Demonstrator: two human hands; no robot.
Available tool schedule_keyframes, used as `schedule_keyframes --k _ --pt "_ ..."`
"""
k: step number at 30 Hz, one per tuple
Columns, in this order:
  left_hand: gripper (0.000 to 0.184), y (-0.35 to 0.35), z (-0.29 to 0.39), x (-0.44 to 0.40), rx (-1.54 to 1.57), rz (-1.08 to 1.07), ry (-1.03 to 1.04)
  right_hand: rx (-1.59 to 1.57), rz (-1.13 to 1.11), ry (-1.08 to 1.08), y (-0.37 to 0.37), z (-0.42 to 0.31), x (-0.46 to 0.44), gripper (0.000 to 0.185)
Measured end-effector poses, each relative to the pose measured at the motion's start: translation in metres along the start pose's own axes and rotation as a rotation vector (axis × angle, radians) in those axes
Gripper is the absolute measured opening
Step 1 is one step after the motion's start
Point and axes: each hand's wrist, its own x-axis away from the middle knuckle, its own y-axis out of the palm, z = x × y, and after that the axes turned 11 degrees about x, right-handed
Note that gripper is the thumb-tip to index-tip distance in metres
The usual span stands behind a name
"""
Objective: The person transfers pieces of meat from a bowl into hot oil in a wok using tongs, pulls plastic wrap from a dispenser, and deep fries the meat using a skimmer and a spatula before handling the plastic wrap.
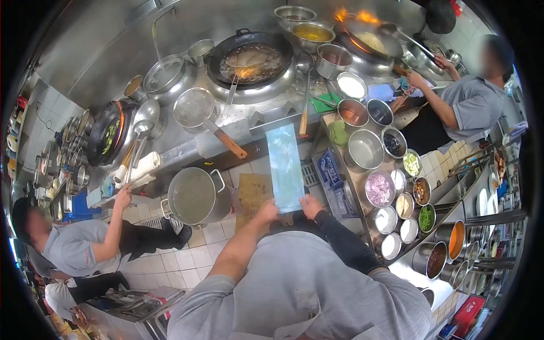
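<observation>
A long pale blue cloth (285, 170) is stretched between my two hands at its near end, its far end lying against the stove's front edge. My left hand (267, 211) is closed on its left corner, and my right hand (310, 206) grips the right corner. Beyond the cloth, a large black wok (249, 59) of bubbling oil sits on the stove with a wire skimmer in it. A strainer with a wooden handle (229, 143) rests on the stove edge to the left, and a ladle (304, 90) lies to the right.
A big steel pot (195, 195) stands on the floor at left. Bowls of ingredients, including sliced onion (379, 190), fill the right-hand counter (362, 221). One co-worker (476, 102) tosses a flaming wok at right; another (85, 243) holds a ladle at left.
</observation>
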Motion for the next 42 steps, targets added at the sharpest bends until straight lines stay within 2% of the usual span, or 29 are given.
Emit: schedule_keyframes --k 1,3,4,6,10,12,15,19,22,24,27,31,33,37,39,42 --pt "0.037 0.001 -0.002 0.0 -0.001 0.0 0.0 -0.001 0.0 0.0 0.001 0.002 0.0 0.039" --pt "0.036 0.001 -0.002 0.001 -0.01 0.004 0.01 0.093 0.137 -0.133 0.005 0.007 -0.002 0.04" --pt "0.036 -0.003 0.012 0.007 -0.011 0.003 0.009 0.091 0.137 -0.133 0.006 0.008 -0.002 0.04" --pt "0.033 -0.01 0.04 0.02 0.041 -0.006 -0.141 0.055 0.096 -0.096 0.008 0.01 -0.003 0.039" --pt "0.032 -0.013 0.053 0.027 0.017 0.003 -0.144 0.055 0.124 -0.109 0.002 0.003 0.002 0.038" --pt "0.032 -0.013 0.053 0.027 0.035 -0.013 -0.139 0.006 0.035 -0.012 -0.003 0.0 0.005 0.041" --pt "0.032 -0.014 0.054 0.027 0.077 -0.025 -0.146 0.058 0.103 -0.106 0.007 0.008 -0.003 0.038" --pt "0.033 -0.017 0.068 0.033 0.082 -0.022 -0.202 0.063 0.091 -0.092 0.0 0.001 0.002 0.038" --pt "0.034 -0.011 0.05 0.025 0.084 -0.008 -0.195 0.002 0.024 -0.004 0.001 0.003 0.001 0.04" --pt "0.035 -0.002 0.012 0.007 0.033 -0.007 -0.064 0.167 0.287 -0.291 0.027 0.034 -0.016 0.038" --pt "0.035 0.002 -0.008 -0.001 -0.084 0.002 0.005 0.1 0.182 -0.166 0.016 0.021 -0.008 0.037" --pt "0.036 0.0 0.001 0.004 -0.044 0.024 0.005 0.058 0.141 -0.149 0.015 0.018 -0.008 0.037" --pt "0.036 -0.002 0.008 0.007 0.057 -0.017 -0.118 0.067 0.131 -0.146 0.015 0.019 -0.009 0.037" --pt "0.037 -0.002 0.004 0.003 -0.003 0.014 -0.039 0.064 0.135 -0.163 0.018 0.02 -0.009 0.037" --pt "0.038 -0.006 0.017 0.011 0.051 -0.016 -0.146 0.06 0.148 -0.187 0.021 0.024 -0.012 0.037" --pt "0.038 -0.008 0.024 0.016 0.097 -0.015 -0.162 0.068 0.127 -0.162 0.021 0.024 -0.012 0.037"
